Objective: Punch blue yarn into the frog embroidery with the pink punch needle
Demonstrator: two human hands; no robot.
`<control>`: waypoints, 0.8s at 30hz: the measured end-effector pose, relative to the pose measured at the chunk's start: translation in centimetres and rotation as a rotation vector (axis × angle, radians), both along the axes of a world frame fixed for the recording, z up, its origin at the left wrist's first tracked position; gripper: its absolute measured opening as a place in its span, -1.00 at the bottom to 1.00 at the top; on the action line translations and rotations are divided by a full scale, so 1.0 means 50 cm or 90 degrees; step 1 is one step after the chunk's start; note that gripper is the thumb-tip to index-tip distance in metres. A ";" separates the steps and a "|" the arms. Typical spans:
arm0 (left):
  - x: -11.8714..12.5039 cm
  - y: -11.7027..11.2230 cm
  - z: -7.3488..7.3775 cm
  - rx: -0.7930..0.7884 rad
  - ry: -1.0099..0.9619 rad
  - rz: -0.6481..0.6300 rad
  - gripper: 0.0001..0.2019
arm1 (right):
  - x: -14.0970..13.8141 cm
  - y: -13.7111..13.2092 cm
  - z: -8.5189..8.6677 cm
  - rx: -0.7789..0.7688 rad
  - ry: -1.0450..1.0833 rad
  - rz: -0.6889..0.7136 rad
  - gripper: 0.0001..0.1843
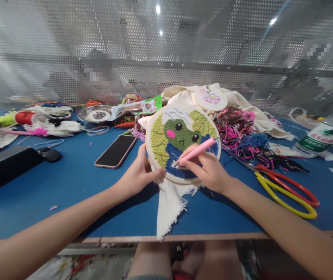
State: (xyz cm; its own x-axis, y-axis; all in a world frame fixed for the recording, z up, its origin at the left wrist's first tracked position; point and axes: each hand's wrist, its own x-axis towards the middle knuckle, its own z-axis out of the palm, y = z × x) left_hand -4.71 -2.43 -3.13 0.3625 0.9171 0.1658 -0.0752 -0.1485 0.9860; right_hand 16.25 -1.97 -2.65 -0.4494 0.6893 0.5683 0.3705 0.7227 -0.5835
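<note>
Nearest of all, the blue table (pixel 67 202) ends in a pale front edge, and a loose flap of cream cloth (pixel 169 206) hangs from the embroidery hoop (pixel 180 142) toward that edge. The left hand (pixel 138 175) is clamped on the hoop's near left rim, thumb across the front, holding it tilted up off the table. The right hand (pixel 207 171) is closed around a pink punch needle (pixel 197 151), whose tip touches the blue yarn patch low on the fabric. The hoop shows a green frog face with a pink cheek, black eyes and green leaves on either side.

Just right of the right wrist lie scissors (pixel 286 188) with yellow and red handles, flat on the table. Left of the hoop a dark phone (pixel 116 151) lies face up, and farther left sits a black box (pixel 2 165).

Beyond the hoop is a tangle of pink, purple and blue yarn (pixel 239 128) on more cream cloth, with a smaller hoop (pixel 211 98) resting on it. A metal dish (pixel 96 114) sits at the far left, and a plastic bottle (pixel 324 134) lies at the far right. A perforated metal screen (pixel 166 46) closes the back.
</note>
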 end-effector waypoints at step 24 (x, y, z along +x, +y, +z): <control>0.000 0.002 -0.005 0.042 0.005 -0.003 -0.34 | -0.004 -0.004 -0.002 0.041 0.011 0.015 -0.91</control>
State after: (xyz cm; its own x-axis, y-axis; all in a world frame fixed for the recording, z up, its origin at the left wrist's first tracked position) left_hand -4.69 -2.33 -3.39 0.3680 0.9029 0.2222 -0.0675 -0.2123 0.9749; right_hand 16.05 -2.14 -2.75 -0.4549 0.6408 0.6184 0.3434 0.7669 -0.5421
